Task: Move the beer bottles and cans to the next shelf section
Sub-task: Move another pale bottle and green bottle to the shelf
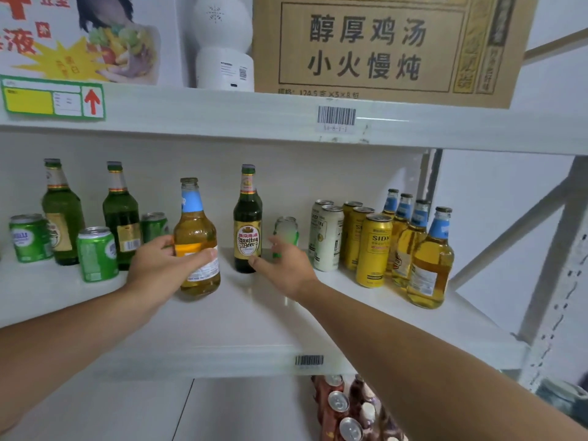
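Middle shelf (254, 316), white. Left hand (165, 262), centre-left of frame: fingers and thumb curled round a clear bottle (195, 246) of amber beer with a pale blue neck label, standing upright. Right hand (283, 265), centre: fingers spread and loose, thumb tip touching the base of a dark Yanjing Beer bottle (248, 221); a blurred green can (286, 232) stands just behind the fingers.

Left of frame: two green bottles (62, 214) and three green cans (97, 253), brand unreadable. Right of frame: white cans (326, 237), yellow cans (374, 249) marked "SIDK", and four amber bottles (431, 262) in a row.

Upper shelf: cardboard carton (381, 46) printed 醇厚鸡汤 小火慢炖, white round device (224, 43), poster at upper left. Barcode sticker (336, 116) on the shelf edge. Lower right: can tops (339, 402) on the shelf below.
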The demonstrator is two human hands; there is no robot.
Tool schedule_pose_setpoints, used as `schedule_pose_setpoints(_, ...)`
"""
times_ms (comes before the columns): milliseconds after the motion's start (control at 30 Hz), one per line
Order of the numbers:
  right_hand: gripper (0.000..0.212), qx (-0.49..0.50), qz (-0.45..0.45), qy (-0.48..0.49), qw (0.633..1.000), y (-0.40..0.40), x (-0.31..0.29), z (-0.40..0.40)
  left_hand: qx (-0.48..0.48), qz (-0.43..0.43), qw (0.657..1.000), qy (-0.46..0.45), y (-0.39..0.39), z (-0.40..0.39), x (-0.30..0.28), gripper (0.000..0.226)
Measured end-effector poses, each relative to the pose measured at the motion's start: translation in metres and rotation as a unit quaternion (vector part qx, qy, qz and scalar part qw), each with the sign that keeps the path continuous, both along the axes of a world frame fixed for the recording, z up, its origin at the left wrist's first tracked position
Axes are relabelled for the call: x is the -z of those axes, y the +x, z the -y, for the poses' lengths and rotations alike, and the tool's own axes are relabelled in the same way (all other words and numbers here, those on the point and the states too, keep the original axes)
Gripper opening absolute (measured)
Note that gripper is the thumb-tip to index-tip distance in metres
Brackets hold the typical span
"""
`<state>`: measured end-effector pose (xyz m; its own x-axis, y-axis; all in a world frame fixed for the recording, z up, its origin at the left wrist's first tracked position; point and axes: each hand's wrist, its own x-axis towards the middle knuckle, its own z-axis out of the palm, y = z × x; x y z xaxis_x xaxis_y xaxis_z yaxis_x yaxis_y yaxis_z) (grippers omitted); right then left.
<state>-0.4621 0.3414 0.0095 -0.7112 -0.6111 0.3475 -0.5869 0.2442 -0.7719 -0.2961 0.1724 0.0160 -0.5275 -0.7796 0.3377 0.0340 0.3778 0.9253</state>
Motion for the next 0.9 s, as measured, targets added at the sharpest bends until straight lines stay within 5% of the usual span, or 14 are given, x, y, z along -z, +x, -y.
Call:
schedule_pose_setpoints(500, 0.073, 0.012, 0.002, -0.017, 1.0, -0.004, 0.018, -0.11, 0.03, 0.029, 0.999, -0.028, 0.008, -0.101, 0.011, 0.044)
schedule_pose_setpoints(733, 0.063, 0.08, -0.01, 0.001, 0.997, 0.011, 0.019, -0.164, 0.096, 0.008, 0.995, -0.02, 0.02, -0.144, 0.009, 0.041)
schedule_pose_setpoints(900, 0.059, 0.145, -0.007, 0.043, 0.989, 0.019, 0.027, -0.218, 0.157, 0.028, 0.987, -0.033, 0.015, -0.177, 0.013, 0.058)
